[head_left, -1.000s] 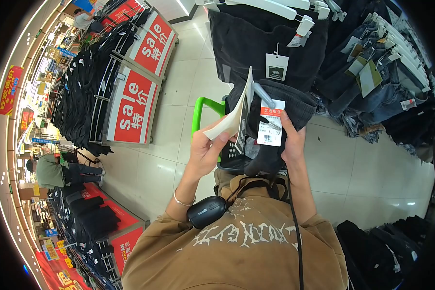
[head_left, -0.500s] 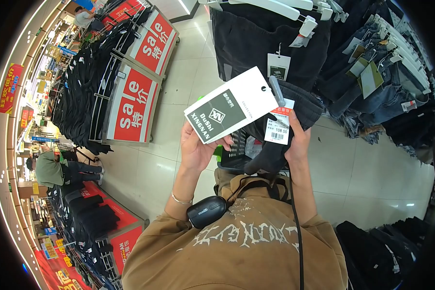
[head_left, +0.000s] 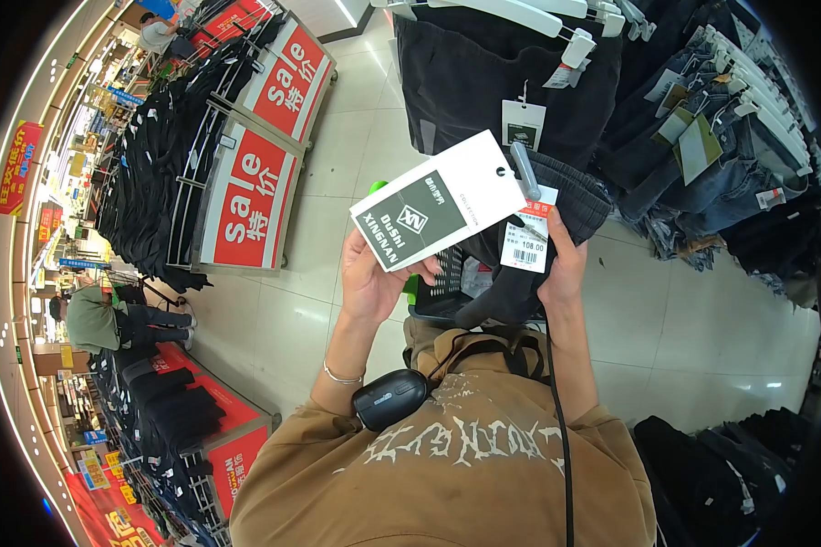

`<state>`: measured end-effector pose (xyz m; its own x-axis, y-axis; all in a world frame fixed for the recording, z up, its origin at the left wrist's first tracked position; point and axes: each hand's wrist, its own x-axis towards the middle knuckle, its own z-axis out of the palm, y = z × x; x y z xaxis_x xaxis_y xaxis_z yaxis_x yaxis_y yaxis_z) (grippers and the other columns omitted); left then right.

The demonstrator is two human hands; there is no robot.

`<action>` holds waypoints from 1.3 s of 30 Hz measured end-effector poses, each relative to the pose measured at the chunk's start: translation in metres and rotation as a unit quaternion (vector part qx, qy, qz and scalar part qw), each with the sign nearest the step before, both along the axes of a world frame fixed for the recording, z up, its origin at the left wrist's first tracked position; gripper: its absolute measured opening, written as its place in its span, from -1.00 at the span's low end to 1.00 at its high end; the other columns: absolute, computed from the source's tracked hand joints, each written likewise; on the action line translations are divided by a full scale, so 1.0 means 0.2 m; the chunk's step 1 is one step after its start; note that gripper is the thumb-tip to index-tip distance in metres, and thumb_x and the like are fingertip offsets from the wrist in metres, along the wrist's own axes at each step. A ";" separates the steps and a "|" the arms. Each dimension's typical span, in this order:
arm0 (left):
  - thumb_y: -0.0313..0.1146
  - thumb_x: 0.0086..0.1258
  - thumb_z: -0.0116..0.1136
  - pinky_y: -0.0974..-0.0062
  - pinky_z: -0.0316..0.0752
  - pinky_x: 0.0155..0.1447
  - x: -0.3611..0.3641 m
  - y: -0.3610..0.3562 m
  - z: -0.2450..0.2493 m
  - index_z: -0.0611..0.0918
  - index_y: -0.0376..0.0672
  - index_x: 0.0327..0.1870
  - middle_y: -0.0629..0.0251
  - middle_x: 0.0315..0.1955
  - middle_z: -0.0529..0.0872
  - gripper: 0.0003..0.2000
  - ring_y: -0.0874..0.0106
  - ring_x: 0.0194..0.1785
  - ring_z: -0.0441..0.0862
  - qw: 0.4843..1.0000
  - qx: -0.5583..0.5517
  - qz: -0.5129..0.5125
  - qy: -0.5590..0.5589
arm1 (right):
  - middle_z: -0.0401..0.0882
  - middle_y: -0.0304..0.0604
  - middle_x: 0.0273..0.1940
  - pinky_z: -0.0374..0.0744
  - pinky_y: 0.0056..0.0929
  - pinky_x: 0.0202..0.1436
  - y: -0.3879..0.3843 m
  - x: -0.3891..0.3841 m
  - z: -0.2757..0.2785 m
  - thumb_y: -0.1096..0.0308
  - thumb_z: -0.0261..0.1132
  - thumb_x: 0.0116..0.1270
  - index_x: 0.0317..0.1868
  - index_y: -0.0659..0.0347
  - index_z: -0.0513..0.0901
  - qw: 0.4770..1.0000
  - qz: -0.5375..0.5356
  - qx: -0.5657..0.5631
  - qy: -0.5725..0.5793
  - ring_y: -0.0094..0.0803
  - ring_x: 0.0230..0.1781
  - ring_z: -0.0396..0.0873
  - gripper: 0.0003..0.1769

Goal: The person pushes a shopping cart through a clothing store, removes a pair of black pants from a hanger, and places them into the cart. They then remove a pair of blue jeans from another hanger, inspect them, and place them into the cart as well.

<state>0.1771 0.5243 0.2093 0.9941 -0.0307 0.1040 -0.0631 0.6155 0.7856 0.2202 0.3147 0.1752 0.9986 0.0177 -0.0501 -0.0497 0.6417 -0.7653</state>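
A large white-and-green hang tag (head_left: 438, 201) is pinched in my left hand (head_left: 372, 278), at its lower left corner. My right hand (head_left: 564, 264) grips a dark garment (head_left: 570, 182) with a ribbed waistband. On that garment lie a white price tag (head_left: 524, 244) reading 108.00, beside my right thumb, and a grey plastic clip (head_left: 524, 169). The garment's lower part hangs over a dark basket (head_left: 440, 290) with green handle parts, in front of my body.
Dark trousers (head_left: 493, 73) hang on white hangers ahead, with jeans (head_left: 739, 173) to their right. Racks with red sale signs (head_left: 251, 196) stand at the left. A person in green (head_left: 96, 319) bends over at the far left. Folded dark clothes (head_left: 711, 474) lie at the lower right.
The large tag has shifted slightly to the right and down. Both hands keep their hold, and the garment has moved very little.
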 end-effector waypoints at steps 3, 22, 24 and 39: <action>-0.24 0.42 -0.08 0.38 0.60 -0.46 0.00 0.00 0.01 0.43 -0.36 -0.03 -0.06 -0.31 0.62 -0.68 0.19 -0.39 0.65 1.000 0.001 0.005 0.008 | 0.60 -0.08 -0.15 0.64 -0.50 -0.20 0.00 0.01 -0.02 0.32 0.11 0.34 0.06 0.33 0.44 1.000 -0.008 0.005 -0.002 -0.44 -0.24 0.64 -0.66; -0.18 0.42 -0.07 0.38 0.60 -0.46 0.01 0.00 0.00 0.42 -0.37 -0.01 -0.05 -0.29 0.62 -0.63 0.19 -0.39 0.65 1.000 -0.003 -0.007 -0.006 | 0.59 -0.11 -0.15 0.64 -0.50 -0.21 -0.01 0.00 -0.01 0.31 0.10 0.36 0.06 0.31 0.44 1.000 -0.003 0.017 0.008 -0.45 -0.23 0.63 -0.67; -0.18 0.42 -0.08 0.37 0.60 -0.45 0.01 0.00 0.00 0.42 -0.38 -0.01 -0.05 -0.30 0.62 -0.63 0.18 -0.39 0.65 1.000 -0.004 -0.005 -0.005 | 0.59 -0.11 -0.15 0.64 -0.49 -0.20 -0.01 0.00 -0.02 0.31 0.10 0.36 0.06 0.32 0.44 1.000 0.001 0.019 0.005 -0.45 -0.22 0.63 -0.67; -0.49 0.03 0.27 0.23 0.06 0.42 0.06 0.28 -0.08 0.42 -0.15 0.22 0.19 0.23 0.41 -0.38 0.17 0.41 0.12 0.807 0.491 -0.321 -0.068 | 0.58 0.01 -0.09 0.57 -0.40 -0.03 -0.26 -0.05 0.01 0.44 0.24 0.18 0.08 0.44 0.43 0.985 0.012 -0.173 -0.002 -0.35 -0.14 0.61 -0.54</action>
<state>0.1882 0.5810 0.1930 0.7221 -0.6690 -0.1760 -0.1061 -0.3585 0.9275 0.2102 0.2632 0.1779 0.9983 0.0237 -0.0523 -0.0573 0.3412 -0.9382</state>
